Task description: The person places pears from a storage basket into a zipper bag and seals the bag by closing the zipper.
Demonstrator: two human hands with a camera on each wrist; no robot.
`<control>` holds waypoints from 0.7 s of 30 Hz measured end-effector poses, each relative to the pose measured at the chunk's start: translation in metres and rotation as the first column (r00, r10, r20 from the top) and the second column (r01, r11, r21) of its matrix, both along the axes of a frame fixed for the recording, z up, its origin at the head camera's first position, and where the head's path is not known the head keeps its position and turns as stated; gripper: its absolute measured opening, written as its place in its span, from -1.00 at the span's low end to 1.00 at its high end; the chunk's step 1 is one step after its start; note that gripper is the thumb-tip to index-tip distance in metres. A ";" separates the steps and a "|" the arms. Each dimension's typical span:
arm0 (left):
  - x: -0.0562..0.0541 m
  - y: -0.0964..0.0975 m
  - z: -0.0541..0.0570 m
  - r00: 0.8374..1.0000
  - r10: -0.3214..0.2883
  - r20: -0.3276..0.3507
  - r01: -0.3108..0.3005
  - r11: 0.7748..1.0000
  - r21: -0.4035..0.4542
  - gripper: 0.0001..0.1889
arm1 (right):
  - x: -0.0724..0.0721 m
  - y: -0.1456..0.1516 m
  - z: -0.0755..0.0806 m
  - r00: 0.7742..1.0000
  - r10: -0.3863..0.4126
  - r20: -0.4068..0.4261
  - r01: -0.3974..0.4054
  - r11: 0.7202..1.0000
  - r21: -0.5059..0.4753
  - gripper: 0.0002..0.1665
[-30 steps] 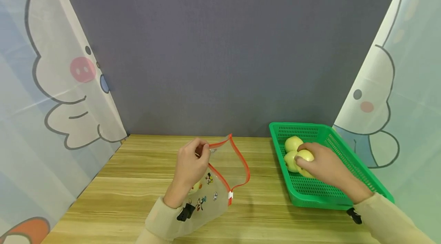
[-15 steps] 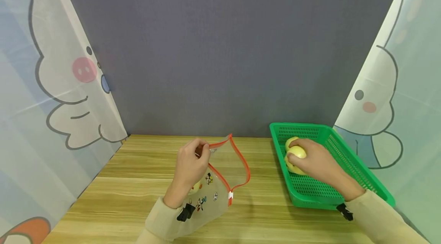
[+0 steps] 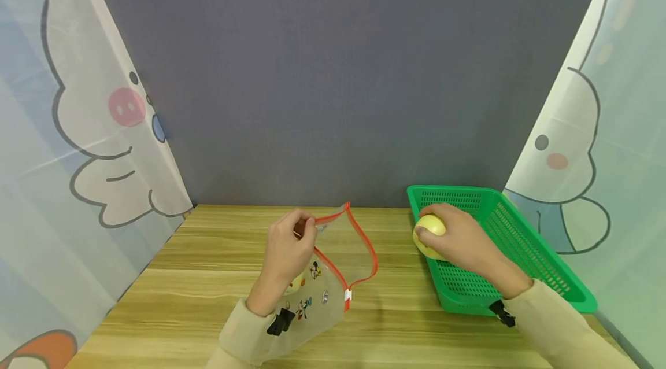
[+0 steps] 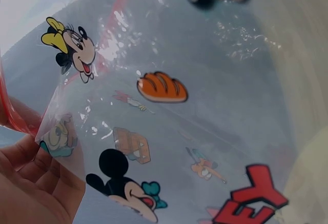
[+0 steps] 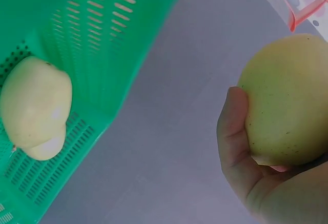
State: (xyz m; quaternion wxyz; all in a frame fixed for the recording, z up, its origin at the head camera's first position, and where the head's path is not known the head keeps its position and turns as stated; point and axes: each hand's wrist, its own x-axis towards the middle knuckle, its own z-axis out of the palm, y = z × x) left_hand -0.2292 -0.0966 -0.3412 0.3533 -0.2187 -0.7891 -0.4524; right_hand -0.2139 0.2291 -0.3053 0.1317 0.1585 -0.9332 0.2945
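My left hand point(image 3: 291, 244) pinches the red-edged rim of a clear zip bag point(image 3: 333, 311) printed with cartoon figures. The bag's mouth gapes toward the right, with a white slider point(image 3: 348, 295) at its near corner. A pale yellow fruit point(image 3: 295, 284) shows through the plastic, partly behind the wrist. Over the left rim of the green basket point(image 3: 458, 304), my right hand point(image 3: 460, 240) grips a yellow-green apple point(image 3: 430, 235), thumb and fingers curled round it. In the right wrist view, two more apples point(image 5: 36, 103) lie in the basket; the hand hides them from the head view.
The basket stands on the right of the wooden table point(image 3: 198, 282). Behind the table hangs a dark grey cloth point(image 3: 322, 80), with printed curtains point(image 3: 93, 97) at both sides. Wood grain shows between bag and basket.
My right hand has lifted the apple from among the others in the basket and carried it left to the basket's rim. The left hand and the bag have stayed in place.
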 end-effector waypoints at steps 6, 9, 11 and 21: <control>0.000 0.000 0.000 1.000 0.000 0.007 0.000 1.000 -0.002 -0.89 | -0.001 -0.008 0.003 0.999 0.018 -0.033 -0.019 1.000 -0.016 -0.72; 0.000 0.000 0.000 1.000 0.001 0.004 -0.001 1.000 -0.005 -0.90 | 0.000 -0.012 0.006 0.999 0.028 -0.035 -0.029 0.999 -0.035 -0.73; 0.000 -0.001 0.000 1.000 0.000 0.000 0.000 1.000 -0.007 -0.90 | 0.001 -0.014 0.008 0.999 0.032 -0.033 -0.034 0.998 -0.049 -0.74; 0.001 -0.001 0.001 1.000 -0.003 0.006 0.003 1.000 -0.007 -0.90 | 0.007 -0.028 0.018 0.995 0.067 -0.070 -0.075 0.991 -0.109 -0.74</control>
